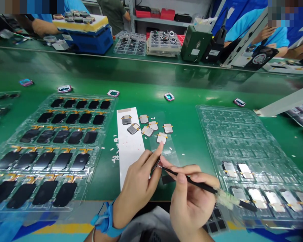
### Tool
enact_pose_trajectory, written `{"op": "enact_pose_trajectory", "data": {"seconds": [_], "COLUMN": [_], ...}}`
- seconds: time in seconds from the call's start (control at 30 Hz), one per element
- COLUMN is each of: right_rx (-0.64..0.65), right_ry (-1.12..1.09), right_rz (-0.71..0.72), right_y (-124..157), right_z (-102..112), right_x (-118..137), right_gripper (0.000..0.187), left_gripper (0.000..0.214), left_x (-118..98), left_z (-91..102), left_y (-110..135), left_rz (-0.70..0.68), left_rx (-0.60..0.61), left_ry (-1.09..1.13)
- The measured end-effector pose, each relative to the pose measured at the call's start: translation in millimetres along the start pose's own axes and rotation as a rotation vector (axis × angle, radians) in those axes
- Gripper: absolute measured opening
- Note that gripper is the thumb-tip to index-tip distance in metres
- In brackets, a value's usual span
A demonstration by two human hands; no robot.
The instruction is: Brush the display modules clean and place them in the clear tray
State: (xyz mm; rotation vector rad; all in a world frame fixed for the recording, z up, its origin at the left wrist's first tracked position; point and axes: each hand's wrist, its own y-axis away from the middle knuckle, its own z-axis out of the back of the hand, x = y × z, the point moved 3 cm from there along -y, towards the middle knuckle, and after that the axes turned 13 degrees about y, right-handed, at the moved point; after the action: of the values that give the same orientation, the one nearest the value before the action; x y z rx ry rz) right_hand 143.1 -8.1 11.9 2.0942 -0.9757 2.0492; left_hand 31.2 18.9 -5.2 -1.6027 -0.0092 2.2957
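My left hand (137,188) is closed in a pinch on a small dark part that I can barely see at its fingertips, just above the green mat. My right hand (189,198) grips black tweezers (207,188), whose tip meets the left fingertips. Just beyond them lie several small grey screen modules (162,137) with orange flex tabs. Some rest on a white paper strip (128,144), others on the mat. A blue wrist strap (106,222) circles my left wrist.
A clear tray (27,141) of dark screens sits left. A clear tray (232,134) at right holds several light modules along its near rows. Pink-rimmed frames (169,97) lie on the green belt. Other workers, stacked trays (164,42) and equipment stand at the far side.
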Motion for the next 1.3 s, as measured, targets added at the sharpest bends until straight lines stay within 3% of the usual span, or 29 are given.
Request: {"op": "enact_pose_trajectory", "data": {"seconds": [0.37, 1.3], "right_rx": [0.024, 0.041], "right_ry": [0.086, 0.118], "right_rz": [0.021, 0.018], "right_y": [-4.5, -4.7], "right_z": [-0.5, 3.8], "right_x": [-1.0, -5.1], "right_gripper": [0.021, 0.021], "left_gripper": [0.053, 0.052], "left_x": [0.6, 2.5], "left_z": [0.5, -0.4], "left_y": [0.3, -0.4], "left_rz": [0.016, 0.053], "left_rx": [0.071, 0.097], "left_ry": [0.108, 0.056]}}
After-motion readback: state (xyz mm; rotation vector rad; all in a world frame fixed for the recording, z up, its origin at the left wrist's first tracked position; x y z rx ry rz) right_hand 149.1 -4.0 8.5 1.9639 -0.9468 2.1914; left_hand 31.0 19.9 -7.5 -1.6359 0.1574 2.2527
